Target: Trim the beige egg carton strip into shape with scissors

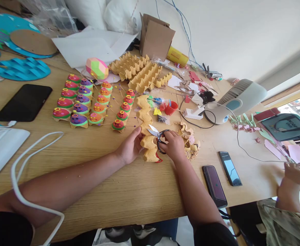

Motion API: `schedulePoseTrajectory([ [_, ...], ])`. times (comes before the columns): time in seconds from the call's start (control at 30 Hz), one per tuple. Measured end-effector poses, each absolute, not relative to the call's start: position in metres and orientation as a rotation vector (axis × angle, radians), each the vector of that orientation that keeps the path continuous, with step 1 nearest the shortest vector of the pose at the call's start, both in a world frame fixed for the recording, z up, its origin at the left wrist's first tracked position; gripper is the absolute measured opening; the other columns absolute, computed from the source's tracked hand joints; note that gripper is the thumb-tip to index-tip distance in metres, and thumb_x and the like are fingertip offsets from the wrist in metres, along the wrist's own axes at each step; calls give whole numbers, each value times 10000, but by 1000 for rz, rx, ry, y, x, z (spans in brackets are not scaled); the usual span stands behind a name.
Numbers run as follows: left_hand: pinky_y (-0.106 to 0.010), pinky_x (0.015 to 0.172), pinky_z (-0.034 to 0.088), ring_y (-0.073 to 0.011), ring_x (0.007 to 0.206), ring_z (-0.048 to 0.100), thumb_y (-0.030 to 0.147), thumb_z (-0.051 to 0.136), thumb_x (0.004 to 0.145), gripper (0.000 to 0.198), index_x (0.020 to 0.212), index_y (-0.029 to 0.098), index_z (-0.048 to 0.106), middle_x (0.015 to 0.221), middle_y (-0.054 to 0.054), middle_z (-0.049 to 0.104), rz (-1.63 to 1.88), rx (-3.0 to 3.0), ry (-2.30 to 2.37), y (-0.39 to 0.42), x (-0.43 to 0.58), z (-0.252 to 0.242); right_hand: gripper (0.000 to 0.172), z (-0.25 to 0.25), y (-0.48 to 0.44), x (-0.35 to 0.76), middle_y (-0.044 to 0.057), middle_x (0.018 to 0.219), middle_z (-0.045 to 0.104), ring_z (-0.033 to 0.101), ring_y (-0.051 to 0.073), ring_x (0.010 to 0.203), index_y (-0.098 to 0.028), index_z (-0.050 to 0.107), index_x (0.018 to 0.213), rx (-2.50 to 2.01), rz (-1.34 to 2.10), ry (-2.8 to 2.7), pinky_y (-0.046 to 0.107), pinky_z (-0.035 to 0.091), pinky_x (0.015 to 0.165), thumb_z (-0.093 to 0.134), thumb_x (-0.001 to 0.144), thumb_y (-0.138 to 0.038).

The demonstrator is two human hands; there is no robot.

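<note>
A long strip of yellow egg carton stands between my hands above the table. My left hand grips its left side, thumb and fingers closed on the carton. In my right hand is a pair of scissors with black handles; the blades are parted and lie against the carton's middle. Something red shows at the strip's lower end, too little of it to name. Beyond my left hand sit rows of painted egg-carton caterpillars with faces, and a row of red ones.
Carton scraps lie right of my hands, near two phones. Uncut egg cartons, a red cup and a white fan stand farther back. A tablet is left; another person's hands are far right.
</note>
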State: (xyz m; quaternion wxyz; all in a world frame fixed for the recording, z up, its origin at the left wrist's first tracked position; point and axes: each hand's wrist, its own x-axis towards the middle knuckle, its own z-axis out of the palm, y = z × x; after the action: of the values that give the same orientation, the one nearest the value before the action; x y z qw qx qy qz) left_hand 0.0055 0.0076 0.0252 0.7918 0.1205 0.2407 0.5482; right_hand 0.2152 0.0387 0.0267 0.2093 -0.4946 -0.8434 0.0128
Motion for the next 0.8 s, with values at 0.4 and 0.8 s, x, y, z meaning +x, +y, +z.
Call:
schedulePoseTrajectory([
  [0.4,-276,639,604,-183,707,746,433,706,965,261,1034,184,742,861,-34,781,1157,282,579,7,4,23,273,24,38,218,37,744,663,558,196,678,-226,634,764,-1525,23,-2249,304,313,619,690,959,-408],
  [0.8,-283,665,609,-217,823,770,440,704,960,274,1063,191,756,912,-57,788,1189,306,611,6,6,25,271,27,36,210,76,882,709,629,229,795,-213,668,900,-1437,101,-2203,323,426,694,692,921,-482],
])
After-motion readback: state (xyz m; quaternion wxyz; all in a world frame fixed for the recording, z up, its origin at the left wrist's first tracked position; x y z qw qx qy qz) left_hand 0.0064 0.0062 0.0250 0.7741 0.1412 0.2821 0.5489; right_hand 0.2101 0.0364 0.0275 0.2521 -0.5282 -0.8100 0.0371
